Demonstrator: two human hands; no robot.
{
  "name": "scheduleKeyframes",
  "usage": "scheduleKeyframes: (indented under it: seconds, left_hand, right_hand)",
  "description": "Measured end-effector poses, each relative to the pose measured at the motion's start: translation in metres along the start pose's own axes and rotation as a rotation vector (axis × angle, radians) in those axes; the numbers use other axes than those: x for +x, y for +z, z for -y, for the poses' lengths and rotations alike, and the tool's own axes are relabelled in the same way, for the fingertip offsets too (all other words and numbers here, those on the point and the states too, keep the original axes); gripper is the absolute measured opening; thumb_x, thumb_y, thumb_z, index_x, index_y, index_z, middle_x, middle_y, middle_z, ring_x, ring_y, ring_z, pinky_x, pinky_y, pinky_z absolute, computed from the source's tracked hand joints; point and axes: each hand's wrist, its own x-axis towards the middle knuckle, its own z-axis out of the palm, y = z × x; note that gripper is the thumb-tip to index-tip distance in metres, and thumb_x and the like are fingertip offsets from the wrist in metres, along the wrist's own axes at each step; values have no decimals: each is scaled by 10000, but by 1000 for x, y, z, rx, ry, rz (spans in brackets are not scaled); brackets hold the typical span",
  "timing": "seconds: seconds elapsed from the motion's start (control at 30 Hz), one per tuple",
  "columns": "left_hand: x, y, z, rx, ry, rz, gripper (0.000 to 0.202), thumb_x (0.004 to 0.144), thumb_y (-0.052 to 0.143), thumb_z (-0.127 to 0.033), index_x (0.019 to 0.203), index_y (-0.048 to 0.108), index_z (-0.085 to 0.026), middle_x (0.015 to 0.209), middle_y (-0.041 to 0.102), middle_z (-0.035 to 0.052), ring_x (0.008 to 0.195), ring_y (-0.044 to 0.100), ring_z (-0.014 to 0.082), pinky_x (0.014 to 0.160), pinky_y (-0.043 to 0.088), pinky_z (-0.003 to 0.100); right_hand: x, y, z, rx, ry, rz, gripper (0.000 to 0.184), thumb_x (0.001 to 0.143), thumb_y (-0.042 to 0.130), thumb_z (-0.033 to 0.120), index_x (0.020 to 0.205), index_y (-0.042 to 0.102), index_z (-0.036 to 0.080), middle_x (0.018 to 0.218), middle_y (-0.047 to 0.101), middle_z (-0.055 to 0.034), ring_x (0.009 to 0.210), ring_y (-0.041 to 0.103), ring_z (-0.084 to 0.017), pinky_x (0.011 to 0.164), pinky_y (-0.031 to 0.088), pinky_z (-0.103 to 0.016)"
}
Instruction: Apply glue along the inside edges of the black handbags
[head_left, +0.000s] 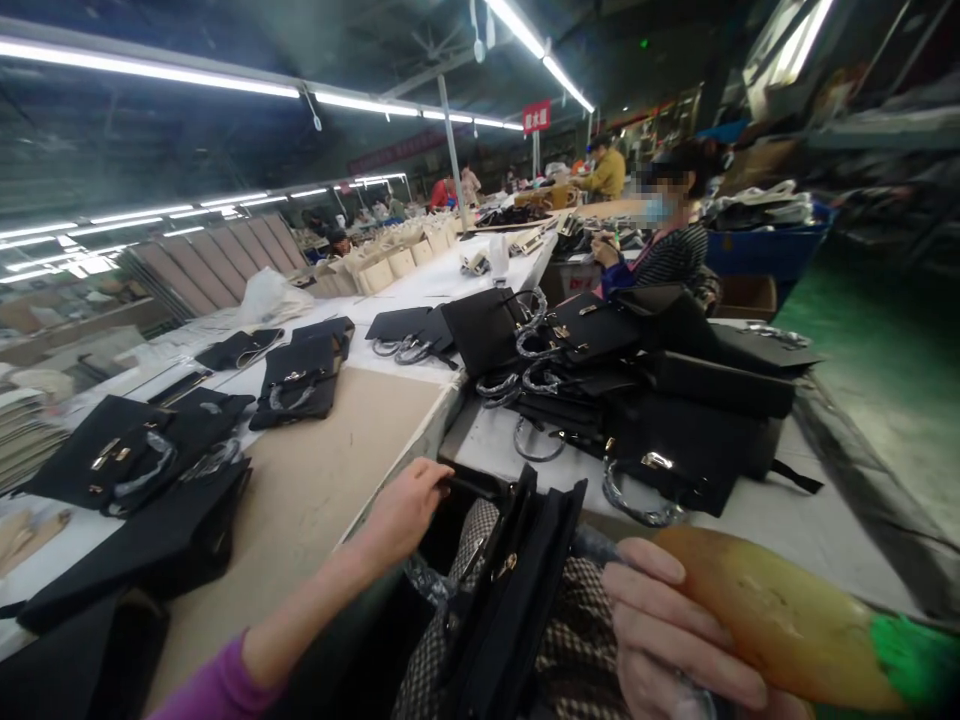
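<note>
A black handbag (517,590) with gold hardware stands open on my lap, over checked fabric (570,640). My left hand (409,510) reaches across with its fingers curled on the bag's far upper edge. My right hand (660,640) is closed round a large yellow-brown tool (772,620) with a green end, held close to the camera beside the bag. Plastic-wrapped handles show at the bag's side.
A pile of black handbags (660,400) with wrapped ring handles lies on the white table ahead. More black bags (135,460) lie on the brown board (330,470) to the left. A seated person (667,250) works at the far right; other workers sit farther back.
</note>
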Motion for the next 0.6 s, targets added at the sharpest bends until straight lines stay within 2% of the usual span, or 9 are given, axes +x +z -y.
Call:
scheduleKeyframes:
  seconds: [0.03,0.1,0.17,0.2,0.27,0.37,0.47,0.53,0.6]
  left_hand:
    - [-1,11,1,96,131,-77,336,982,494,-104,1249,692,-156,1352,625,169,1286,551,320,1089,431,518]
    - [-6,26,-7,232,483,-158,431,1006,429,-54,1374,616,-178,1485,556,161,1433,435,317,1207,266,548]
    - [-16,32,-21,232,774,-125,372,1042,438,-96,1376,584,-169,1357,659,134,1288,563,253,1155,346,453]
    - [-21,33,-28,165,808,-59,311,1053,481,-154,1345,587,-159,1257,707,110,1168,617,221,1086,405,393]
    - [-29,36,-40,50,726,109,302,1031,588,-349,1262,621,-157,1094,745,67,979,647,202,917,471,333]
    - [-33,40,-49,-2,516,313,388,939,684,-488,1177,690,-182,1046,749,47,953,653,223,830,465,325]
    - [-30,46,-50,-79,323,407,274,900,772,-380,1098,750,-191,1020,756,36,976,671,216,849,466,298]
    - [-28,51,-48,-155,214,441,228,851,835,-276,1049,777,-180,996,764,35,960,686,206,843,472,277]
    - [-26,57,-42,-246,192,443,267,788,879,-178,1037,785,-163,977,765,35,944,687,195,835,475,259]
  right_hand:
    - [-2,2,0,5,-35,-67,152,998,580,41,926,593,174,777,652,13,616,671,-98,619,569,-217]
    - [-5,10,-1,8,-97,-184,161,989,584,21,924,584,168,774,656,-2,639,692,-112,621,567,-209]
    - [-7,16,-3,19,-136,-214,160,995,580,26,920,577,168,766,655,-5,631,698,-120,598,563,-209]
    - [-7,18,-3,23,-148,-220,158,998,582,32,919,575,168,763,654,-4,629,698,-121,590,561,-208]
    - [-8,15,-4,24,-170,-211,155,995,602,43,915,572,172,760,654,1,627,698,-121,582,558,-205]
    - [-7,1,-1,8,-171,-180,147,986,642,63,917,579,177,777,662,10,643,701,-108,583,552,-194]
    - [-6,-21,6,-41,-58,-91,169,999,672,169,858,583,195,721,628,42,552,649,-90,506,523,-186]
    - [-3,-36,11,-113,20,-74,238,988,691,245,793,558,212,639,550,82,426,531,-71,437,479,-189]
    - [1,-50,14,-219,28,-108,266,961,715,291,775,537,228,621,498,97,388,455,-72,428,473,-214]
